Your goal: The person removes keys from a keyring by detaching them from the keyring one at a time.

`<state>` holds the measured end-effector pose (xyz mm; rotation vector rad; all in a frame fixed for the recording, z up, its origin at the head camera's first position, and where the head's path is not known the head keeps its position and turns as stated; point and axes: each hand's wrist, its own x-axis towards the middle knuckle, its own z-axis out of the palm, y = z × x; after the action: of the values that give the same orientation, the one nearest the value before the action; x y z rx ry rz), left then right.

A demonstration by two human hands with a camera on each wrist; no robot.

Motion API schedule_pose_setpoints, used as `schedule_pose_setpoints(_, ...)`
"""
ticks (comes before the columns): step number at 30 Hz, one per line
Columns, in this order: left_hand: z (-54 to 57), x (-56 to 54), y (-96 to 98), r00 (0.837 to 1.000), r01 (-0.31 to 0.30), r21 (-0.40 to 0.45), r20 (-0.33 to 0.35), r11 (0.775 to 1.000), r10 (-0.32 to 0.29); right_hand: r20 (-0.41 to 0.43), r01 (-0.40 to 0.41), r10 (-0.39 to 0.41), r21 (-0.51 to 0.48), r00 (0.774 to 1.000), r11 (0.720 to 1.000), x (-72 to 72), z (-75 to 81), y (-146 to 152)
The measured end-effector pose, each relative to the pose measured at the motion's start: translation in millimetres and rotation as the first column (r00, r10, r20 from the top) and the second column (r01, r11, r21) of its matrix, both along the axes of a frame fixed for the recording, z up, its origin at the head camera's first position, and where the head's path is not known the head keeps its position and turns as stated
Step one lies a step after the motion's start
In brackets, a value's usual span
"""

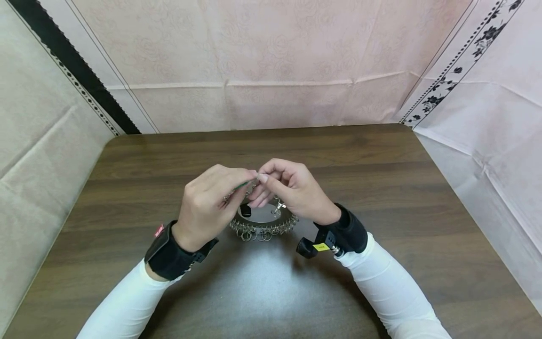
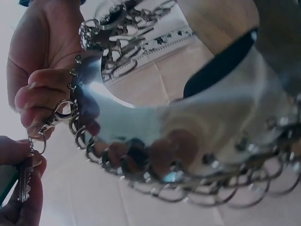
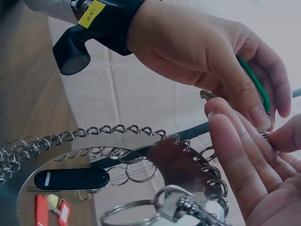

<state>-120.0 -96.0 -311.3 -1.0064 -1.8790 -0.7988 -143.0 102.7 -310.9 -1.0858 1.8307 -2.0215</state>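
Observation:
My left hand [image 1: 207, 202] pinches a green-headed key [image 3: 254, 82], its notched blade pointing away from the green head. Fingertip to fingertip with it, my right hand [image 1: 294, 188] holds a small metal ring [image 2: 38, 142] between thumb and finger, partly hidden. A lobster clasp [image 2: 62, 113] lies close against the right fingers. Below both hands stands a round, mirror-like metal holder [image 2: 141, 127], edged with many small rings. Another clasp with a ring [image 3: 183, 207] hangs at its near side in the right wrist view.
Inside the holder's opening a black oblong piece [image 3: 71, 179] shows, with red-handled items [image 3: 42, 209] below it. The brown wooden table [image 1: 127, 188] extends around. Pale cloth [image 1: 288, 56] hangs behind the table and at its sides.

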Motion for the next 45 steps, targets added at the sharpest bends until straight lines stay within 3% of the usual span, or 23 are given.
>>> schedule_pose_setpoints(7, 2.9, 5.7, 2.4, 0.998, -0.04, -0.074, -0.053, 0.996, 0.036, 0.025, 0.041, -0.042, 0.036, 0.999, 0.999, 2.1, 1.8, 0)
schedule_pose_setpoints(13, 2.2, 5.7, 3.1, 0.993, -0.025, 0.005, 0.114, 1.0, 0.024, 0.053, 0.078, -0.082, 0.059, 0.995, 0.995, 2.5, 0.8, -2)
schedule_pose_setpoints(20, -0.9, 3.4, 4.5, 0.975, 0.048, 0.107, 0.212, 0.993, -0.07, 0.056, 0.077, -0.079, 0.036, 0.995, 0.996, 3.2, -1.1, -5)
schedule_pose_setpoints(29, -1.2, 0.1, 3.5, 0.966, 0.145, 0.167, 0.191, 0.975, -0.177, 0.134, -0.03, 0.034, -0.03, 0.99, 0.999, -1.3, -3.4, -3)
schedule_pose_setpoints(35, 1.5, -0.1, 0.9, 0.947, 0.18, 0.222, 0.225, 0.958, -0.23, 0.09, -0.095, 0.093, 0.019, 0.992, 0.995, -4.1, -2.4, 2)
schedule_pose_setpoints(42, 3.4, 0.2, -1.1, 0.921, 0.219, 0.258, 0.263, 0.941, -0.286, 0.071, -0.1, 0.092, 0.116, 0.993, 0.988, -7.8, 0.3, 9)
schedule_pose_setpoints(45, 3.9, 0.3, -1.7, 0.908, 0.242, 0.274, 0.274, 0.931, -0.316, 0.024, -0.084, 0.081, 0.163, 0.996, 0.983, -9.0, 0.0, 10)
